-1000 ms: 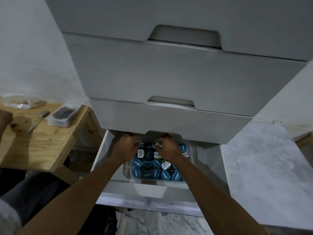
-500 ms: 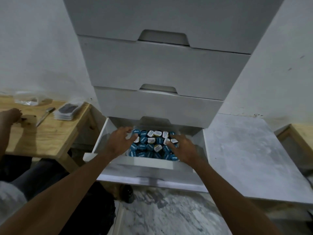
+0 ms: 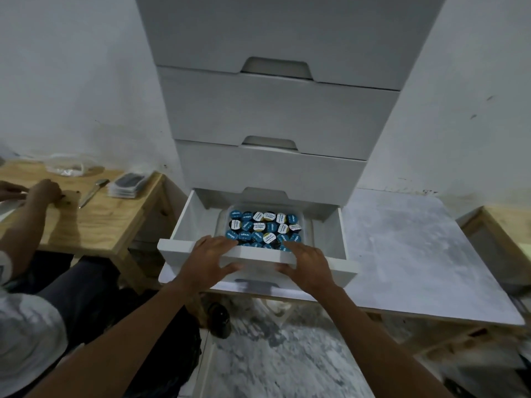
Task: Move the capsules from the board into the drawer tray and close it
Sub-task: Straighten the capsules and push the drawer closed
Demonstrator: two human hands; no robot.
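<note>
Capsules (image 3: 264, 228) are all packed in the clear tray (image 3: 302, 222) inside the open bottom drawer (image 3: 258, 258), frame center. Left hand (image 3: 211, 259) and right hand (image 3: 309, 265) hover over its front edge, fingers spread, gripping nothing. Shove unevenly and it could rack or bounce capsules out; fingertips could get pinched too.

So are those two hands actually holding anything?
Nothing is gripped. The left hand and right hand lie open, fingers spread, at the front edge of the open drawer.
</note>
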